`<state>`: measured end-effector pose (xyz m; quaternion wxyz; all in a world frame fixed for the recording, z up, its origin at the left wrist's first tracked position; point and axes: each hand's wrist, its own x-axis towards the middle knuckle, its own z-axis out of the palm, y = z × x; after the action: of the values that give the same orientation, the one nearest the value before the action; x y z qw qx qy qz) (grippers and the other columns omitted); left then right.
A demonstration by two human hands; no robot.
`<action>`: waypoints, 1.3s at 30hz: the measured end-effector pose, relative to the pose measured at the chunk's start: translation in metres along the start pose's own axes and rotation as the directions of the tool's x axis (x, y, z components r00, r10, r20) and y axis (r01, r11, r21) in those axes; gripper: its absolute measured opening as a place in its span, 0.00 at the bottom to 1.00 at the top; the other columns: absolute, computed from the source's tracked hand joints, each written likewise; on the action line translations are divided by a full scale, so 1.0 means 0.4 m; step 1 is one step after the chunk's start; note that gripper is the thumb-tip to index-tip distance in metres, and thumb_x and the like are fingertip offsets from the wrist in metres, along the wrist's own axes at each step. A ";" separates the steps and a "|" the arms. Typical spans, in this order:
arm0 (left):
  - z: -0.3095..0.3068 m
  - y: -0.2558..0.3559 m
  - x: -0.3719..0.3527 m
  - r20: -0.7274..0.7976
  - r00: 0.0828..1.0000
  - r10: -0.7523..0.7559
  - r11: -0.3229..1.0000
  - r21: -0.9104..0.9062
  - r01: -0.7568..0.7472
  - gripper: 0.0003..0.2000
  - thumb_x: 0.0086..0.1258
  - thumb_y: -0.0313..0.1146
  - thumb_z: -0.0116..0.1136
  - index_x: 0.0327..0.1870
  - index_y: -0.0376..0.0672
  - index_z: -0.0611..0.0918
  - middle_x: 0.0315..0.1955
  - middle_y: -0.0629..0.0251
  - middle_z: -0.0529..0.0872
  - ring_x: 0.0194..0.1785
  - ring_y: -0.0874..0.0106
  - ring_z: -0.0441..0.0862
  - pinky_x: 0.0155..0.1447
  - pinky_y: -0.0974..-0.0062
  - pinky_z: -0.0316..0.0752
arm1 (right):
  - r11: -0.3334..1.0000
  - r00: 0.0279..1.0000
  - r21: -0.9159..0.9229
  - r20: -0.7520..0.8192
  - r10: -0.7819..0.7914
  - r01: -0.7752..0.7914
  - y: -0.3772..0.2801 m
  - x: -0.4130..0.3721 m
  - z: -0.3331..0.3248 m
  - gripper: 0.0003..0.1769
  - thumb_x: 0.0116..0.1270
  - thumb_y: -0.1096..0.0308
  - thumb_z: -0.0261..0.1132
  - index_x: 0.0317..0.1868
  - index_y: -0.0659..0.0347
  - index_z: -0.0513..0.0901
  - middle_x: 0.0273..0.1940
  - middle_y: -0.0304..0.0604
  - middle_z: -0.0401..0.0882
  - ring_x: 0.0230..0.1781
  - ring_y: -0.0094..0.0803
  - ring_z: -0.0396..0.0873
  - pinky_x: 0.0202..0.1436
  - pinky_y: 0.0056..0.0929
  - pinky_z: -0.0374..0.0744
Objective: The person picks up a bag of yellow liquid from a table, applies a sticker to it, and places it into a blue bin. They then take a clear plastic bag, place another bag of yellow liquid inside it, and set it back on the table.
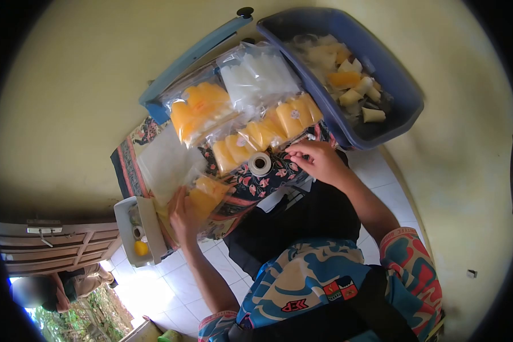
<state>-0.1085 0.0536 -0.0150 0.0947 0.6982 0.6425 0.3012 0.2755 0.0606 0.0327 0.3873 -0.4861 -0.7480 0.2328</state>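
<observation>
The left hand (183,219), lower left of centre, closes around a clear bag of yellow pieces (208,194), and the right hand (320,162), at centre, pinches the lower edge of a long bag of orange slices (268,131). At the upper right stands a blue tub (407,108) of cut fruit. A patterned cloth (128,165) lies under the bags, and a small tape roll (260,163) sits just beside the right fingertips.
</observation>
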 end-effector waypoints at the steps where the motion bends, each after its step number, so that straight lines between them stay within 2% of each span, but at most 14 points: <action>1: 0.000 0.002 -0.001 0.004 1.000 0.008 1.000 0.009 -0.008 0.17 0.72 0.30 0.47 0.56 0.35 0.82 0.55 0.45 0.83 0.61 0.50 0.78 0.67 0.58 0.69 | 1.000 0.999 0.018 0.033 0.010 -0.011 0.010 -0.007 0.023 0.12 0.63 0.73 0.68 0.47 0.61 0.83 0.35 0.46 0.83 0.35 0.41 0.84 0.40 0.35 0.81; 3: 0.001 -0.003 -0.002 0.009 1.000 0.019 1.000 0.016 -0.019 0.17 0.72 0.29 0.48 0.56 0.36 0.82 0.55 0.46 0.83 0.61 0.50 0.78 0.67 0.58 0.69 | 0.998 0.993 0.024 0.102 0.060 -0.063 0.002 -0.015 0.065 0.13 0.62 0.74 0.68 0.48 0.60 0.83 0.38 0.46 0.83 0.40 0.42 0.84 0.45 0.37 0.81; 4: 0.004 -0.009 -0.003 0.011 1.000 0.022 1.000 0.012 -0.022 0.17 0.72 0.29 0.48 0.57 0.36 0.81 0.55 0.47 0.83 0.61 0.50 0.78 0.66 0.58 0.70 | 0.999 0.998 0.025 0.056 -0.032 0.031 0.018 -0.024 0.100 0.18 0.60 0.76 0.68 0.52 0.59 0.82 0.46 0.46 0.81 0.47 0.43 0.81 0.52 0.39 0.79; 8: 0.003 -0.007 -0.001 0.021 1.000 0.005 1.000 -0.018 -0.005 0.16 0.72 0.29 0.48 0.56 0.35 0.82 0.55 0.47 0.83 0.61 0.50 0.78 0.66 0.58 0.70 | 1.000 0.994 0.004 0.108 0.014 -0.015 0.024 -0.026 0.151 0.28 0.57 0.80 0.69 0.59 0.57 0.78 0.54 0.46 0.75 0.54 0.45 0.77 0.57 0.38 0.77; 14: 0.004 -0.002 0.002 0.011 1.000 0.008 1.000 -0.026 -0.008 0.16 0.72 0.29 0.47 0.55 0.35 0.83 0.55 0.47 0.83 0.61 0.50 0.78 0.66 0.58 0.70 | 0.999 0.997 0.035 0.070 -0.014 0.012 0.055 -0.017 0.166 0.28 0.56 0.83 0.68 0.59 0.57 0.79 0.51 0.47 0.75 0.52 0.44 0.78 0.57 0.38 0.77; 23: 0.003 -0.002 0.003 0.016 1.000 0.003 1.000 -0.019 -0.003 0.16 0.72 0.29 0.48 0.55 0.35 0.83 0.55 0.47 0.83 0.61 0.50 0.78 0.67 0.58 0.69 | 1.000 0.987 0.021 0.158 -0.014 0.011 0.059 -0.003 0.154 0.26 0.55 0.81 0.68 0.56 0.58 0.81 0.45 0.46 0.78 0.46 0.45 0.79 0.53 0.39 0.77; 29: 0.006 -0.013 0.000 0.017 1.000 0.017 1.000 -0.016 -0.017 0.16 0.73 0.30 0.49 0.55 0.35 0.83 0.55 0.47 0.83 0.61 0.50 0.78 0.67 0.58 0.69 | 0.999 0.976 0.042 0.218 0.015 -0.025 0.059 0.010 0.151 0.23 0.55 0.81 0.68 0.54 0.56 0.83 0.44 0.45 0.77 0.44 0.44 0.80 0.51 0.40 0.77; 35: -0.009 0.003 0.003 0.075 0.997 -0.008 1.000 -0.009 0.008 0.16 0.72 0.29 0.50 0.57 0.35 0.81 0.57 0.46 0.81 0.63 0.49 0.76 0.68 0.57 0.67 | 1.000 0.973 -0.007 0.231 0.003 -0.002 0.062 0.019 0.144 0.24 0.55 0.81 0.67 0.54 0.55 0.83 0.47 0.45 0.76 0.47 0.43 0.79 0.54 0.39 0.77; 39: -0.023 0.012 0.005 0.060 0.995 0.080 0.992 0.098 -0.086 0.18 0.69 0.28 0.55 0.60 0.36 0.79 0.60 0.46 0.79 0.65 0.50 0.75 0.69 0.57 0.67 | 1.000 0.974 0.009 0.226 0.000 -0.002 0.062 0.025 0.146 0.29 0.55 0.82 0.67 0.60 0.55 0.78 0.51 0.47 0.77 0.52 0.46 0.78 0.57 0.40 0.77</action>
<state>-0.1095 0.0524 -0.0046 0.0649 0.7363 0.6244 0.2525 0.2397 0.0817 -0.0165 0.3020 -0.4551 -0.7857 0.2903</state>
